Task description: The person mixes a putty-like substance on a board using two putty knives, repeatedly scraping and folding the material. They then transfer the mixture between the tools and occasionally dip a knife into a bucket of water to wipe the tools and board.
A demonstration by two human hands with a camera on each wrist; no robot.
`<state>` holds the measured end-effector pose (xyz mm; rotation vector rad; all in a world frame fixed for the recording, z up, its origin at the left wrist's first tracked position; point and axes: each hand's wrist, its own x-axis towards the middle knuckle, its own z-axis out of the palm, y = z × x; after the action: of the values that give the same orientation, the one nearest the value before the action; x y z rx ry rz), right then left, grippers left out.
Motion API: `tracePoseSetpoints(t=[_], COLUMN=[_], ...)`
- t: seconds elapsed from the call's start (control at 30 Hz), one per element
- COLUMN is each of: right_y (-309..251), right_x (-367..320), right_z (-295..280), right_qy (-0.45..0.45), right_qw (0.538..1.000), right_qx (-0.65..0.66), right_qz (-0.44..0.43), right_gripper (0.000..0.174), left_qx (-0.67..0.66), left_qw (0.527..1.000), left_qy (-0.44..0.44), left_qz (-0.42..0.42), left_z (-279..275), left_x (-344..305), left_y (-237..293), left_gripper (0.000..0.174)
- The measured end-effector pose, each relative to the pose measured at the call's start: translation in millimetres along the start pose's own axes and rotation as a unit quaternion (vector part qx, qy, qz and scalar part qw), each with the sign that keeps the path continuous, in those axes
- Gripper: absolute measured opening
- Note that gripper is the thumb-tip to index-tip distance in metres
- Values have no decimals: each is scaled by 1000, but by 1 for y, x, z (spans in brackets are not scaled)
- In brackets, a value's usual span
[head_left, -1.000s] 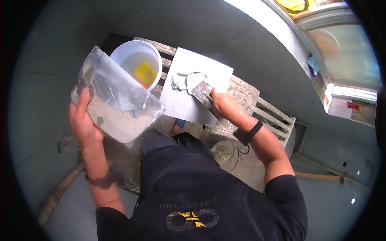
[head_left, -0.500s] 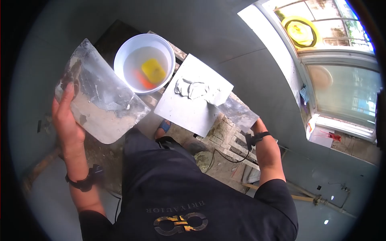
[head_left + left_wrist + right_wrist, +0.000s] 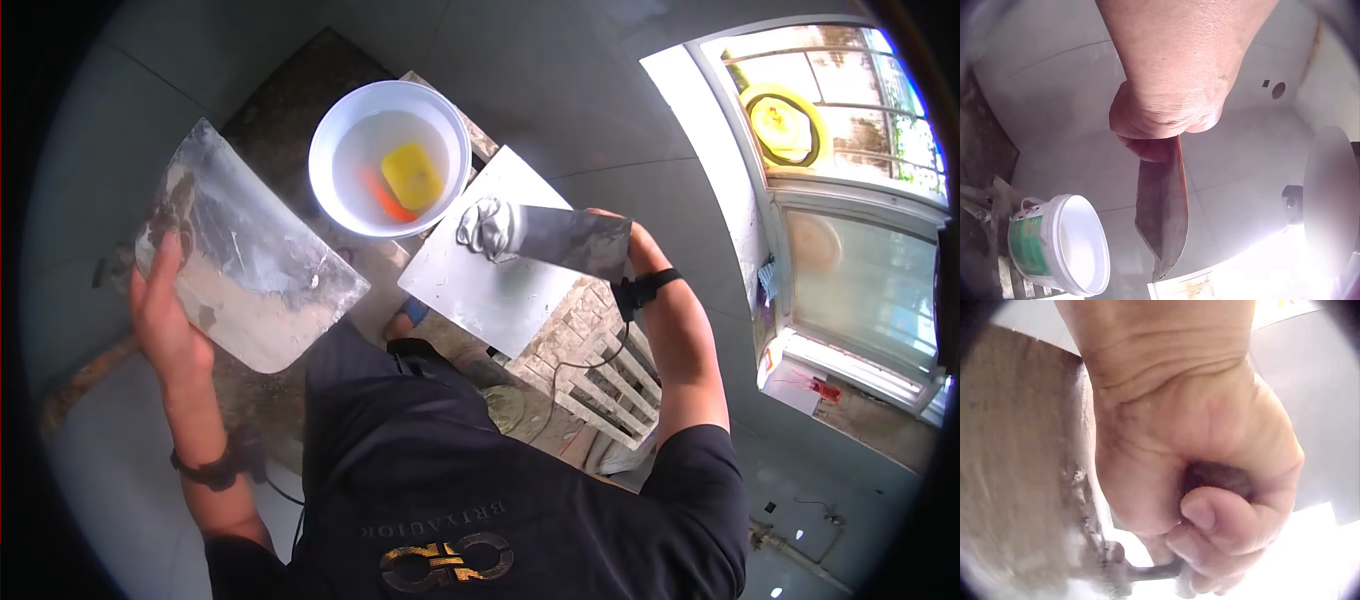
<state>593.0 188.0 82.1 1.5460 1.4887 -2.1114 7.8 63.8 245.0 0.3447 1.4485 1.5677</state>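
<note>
My left hand (image 3: 165, 300) grips a broad metal plate (image 3: 245, 265) smeared with dried grey putty, held up at the left. In the left wrist view the plate (image 3: 1163, 212) shows edge-on below the hand (image 3: 1166, 119). My right hand (image 3: 635, 250) is closed round the handle of a flat trowel (image 3: 570, 240). A lump of wet grey putty (image 3: 485, 228) sits on the trowel's far end, over a pale square tile (image 3: 480, 295). The right wrist view shows the fist (image 3: 1210, 506) on the dark handle and the blade (image 3: 1016, 475) beside it.
A white bucket (image 3: 390, 155) of water with a yellow sponge (image 3: 412, 175) stands just left of the tile. The tile lies on a wooden pallet (image 3: 600, 380). A sandalled foot (image 3: 410, 318) is below it. A window (image 3: 850, 200) is at the right.
The trowel swept across the tile and gathered the putty. It is now lifted with the lump on its end, and the tile is nearly bare. The left hand's plate stayed up.
</note>
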Motion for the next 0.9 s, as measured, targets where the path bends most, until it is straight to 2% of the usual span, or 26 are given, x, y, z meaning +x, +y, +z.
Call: tracePoseSetpoints(t=[0.03, 0.07, 0.1, 0.13, 0.17, 0.23, 0.3, 0.37, 0.43, 0.53, 0.67, 0.77, 0.9], right_y=[-14, -33, -62, -96, -115, -111, -99, -46, -49, -76, -104, -86, -98], right_x=[11, 9, -5, -46, -62, -71, -62, -49, -55, -68, -60, -40, -58], right_z=[-5, 15, 47, 92, 111, 138, 162, 167, 180, 180, 193, 204, 177], right_qy=[-106, 12, 130, 261, 267, 315, 314, 324, 319, 313, 365, 363, 288], right_qw=[957, 942, 907, 845, 831, 807, 813, 843, 844, 823, 834, 817, 848], right_qx=[-265, -334, -394, -464, -487, -499, -491, -427, -432, -471, -410, -448, -433], right_qz=[-50, 10, 67, -56, -21, -34, 28, -46, 3, 52, 45, 13, 104], right_gripper=[24, 27, 31, 36, 33, 32, 29, 24, 19, 21, 18, 16, 22], left_qx=[-5, -9, -14, -19, -22, -30, -41, -34, -32, -37, -55, -50, -45], left_qw=[1000, 1000, 1000, 999, 999, 998, 996, 994, 992, 986, 985, 986, 985], left_qy=[-6, -12, -21, -31, -43, -54, -79, -100, -123, -160, -159, -158, -163], left_qz=[-2, -2, 6, 10, 11, -4, -27, -15, -13, -22, -21, -22, -13], left_z=[2, 3, 4, 4, 7, 9, 9, 17, 26, 37, 37, 34, 24], left_x=[-2, -2, -1, 1, 3, 6, 14, 16, 20, 25, 28, 33, 48], left_y=[1, 5, 7, 7, 5, 5, 1, 0, 0, 5, 15, 14, 20], left_gripper=[35, 35, 36, 36, 36, 38, 39, 40, 40, 41, 40, 40, 40])
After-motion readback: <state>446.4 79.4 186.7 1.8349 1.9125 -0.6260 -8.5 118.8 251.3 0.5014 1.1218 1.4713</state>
